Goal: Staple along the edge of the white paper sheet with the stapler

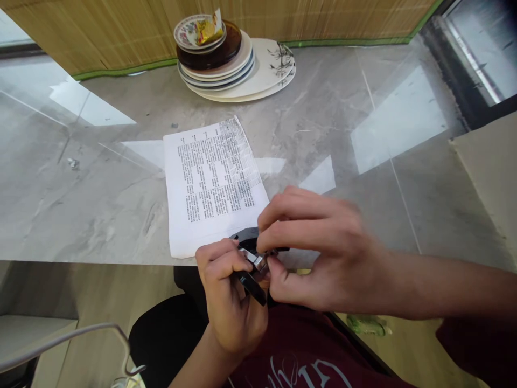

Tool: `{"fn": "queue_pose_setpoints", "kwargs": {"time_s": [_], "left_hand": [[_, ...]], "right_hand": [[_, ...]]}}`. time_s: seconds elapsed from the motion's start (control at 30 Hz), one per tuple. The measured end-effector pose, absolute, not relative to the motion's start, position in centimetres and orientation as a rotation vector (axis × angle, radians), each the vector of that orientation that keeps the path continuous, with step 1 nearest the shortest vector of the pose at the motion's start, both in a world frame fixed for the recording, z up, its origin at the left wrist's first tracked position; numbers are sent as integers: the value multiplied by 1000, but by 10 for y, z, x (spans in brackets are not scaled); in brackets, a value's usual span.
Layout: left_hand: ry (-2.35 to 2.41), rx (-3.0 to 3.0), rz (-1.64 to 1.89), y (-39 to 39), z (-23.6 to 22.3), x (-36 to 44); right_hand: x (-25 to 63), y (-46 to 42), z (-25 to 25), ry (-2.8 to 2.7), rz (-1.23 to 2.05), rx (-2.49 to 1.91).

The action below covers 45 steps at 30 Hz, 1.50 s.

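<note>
Both my hands meet at the near edge of the grey marble table (363, 140), over my lap. My left hand (230, 302) is closed round a small black stapler (252, 269) with a silver metal part. My right hand (319, 253) pinches the silver part from above with thumb and fingertips. Most of the stapler's body is hidden by my fingers. Just beyond my hands lies a printed sheet of paper (212, 186), flat on the table, its near corner touching the stapler.
A stack of plates and bowls (234, 62) with a yellow wrapper on top stands at the table's far side against a bamboo screen (100, 32). A beige block (490, 167) sits at the right edge. A thin white wire frame (81, 334) shows at the lower left.
</note>
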<state>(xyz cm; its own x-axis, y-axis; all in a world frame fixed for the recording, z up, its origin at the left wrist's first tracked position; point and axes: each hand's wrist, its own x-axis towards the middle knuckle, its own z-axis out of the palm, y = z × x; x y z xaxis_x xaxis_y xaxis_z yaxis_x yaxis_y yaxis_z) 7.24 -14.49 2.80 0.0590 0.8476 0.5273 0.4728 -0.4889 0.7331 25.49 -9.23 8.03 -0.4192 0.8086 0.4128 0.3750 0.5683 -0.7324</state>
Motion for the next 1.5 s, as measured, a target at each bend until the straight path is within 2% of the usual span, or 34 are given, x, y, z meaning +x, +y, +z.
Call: {"fn": "queue_pose_setpoints", "kwargs": {"time_s": [0.5,0.7,0.9,1.0,1.1,1.2,1.33,1.5], "left_hand": [[1181,1663,1365,-149,39,75],[1152,1695,1408,-150,38,71],[1175,1663,1392,-154,42,64],[1176,1710,1402,-158,44,64],[1221,1704,1444,-161,45,65],[1144,1571,1316,-161,50,60],[1001,1457,903,-158,59,48],[904,1331,891,-156,54,44]], "right_hand": [[261,-74,68,-2111,794,-476],[261,-74,61,-1986,970,-560],[258,-75,52,-2004,877,-321],[256,-75,47,-2038,856,-362],[256,-76,43,-2079,667,-404],[257,-79,43,-2157,522,-350],[249,-85,49,-2223,845,-210],[236,-94,54,-2155,1120,-260]]}}
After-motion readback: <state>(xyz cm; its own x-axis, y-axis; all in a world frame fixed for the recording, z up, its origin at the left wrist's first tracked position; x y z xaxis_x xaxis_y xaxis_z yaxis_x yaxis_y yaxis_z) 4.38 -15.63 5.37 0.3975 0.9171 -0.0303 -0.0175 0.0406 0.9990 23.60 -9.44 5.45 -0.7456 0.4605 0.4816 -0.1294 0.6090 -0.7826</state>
